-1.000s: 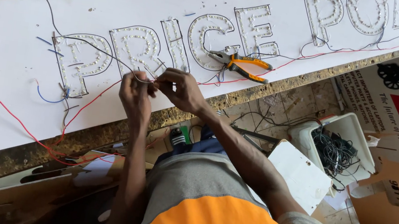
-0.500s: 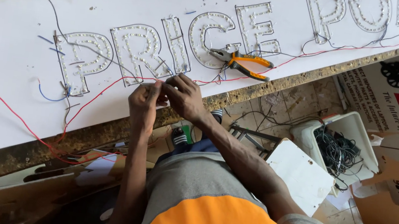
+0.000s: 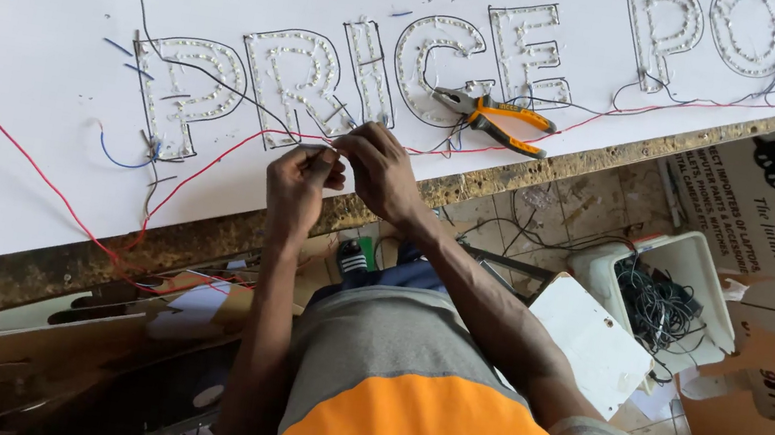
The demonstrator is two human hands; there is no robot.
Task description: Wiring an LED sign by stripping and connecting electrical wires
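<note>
Both hands meet at the near edge of the white sign board (image 3: 50, 29), just below its outlined, light-studded letters. Left hand (image 3: 298, 190): fingers closed, pinching a red wire (image 3: 214, 158) at its end, thumb pressed on top. Right hand (image 3: 382, 171): fingers curled and closed on the same wire end, touching the left hand's fingertips. The red wire runs from the pinch point left across the sign board and down over the board's near edge onto the desk (image 3: 26, 273).

Orange-handled pliers (image 3: 497, 120) lie on the sign board, right of the hands, jaws pointing left, apart from both hands. A blue wire (image 3: 118, 158) loops on the board left of the hands. Right of the sign board, below the desk edge, a white tub (image 3: 702, 282) holds tangled black wires.
</note>
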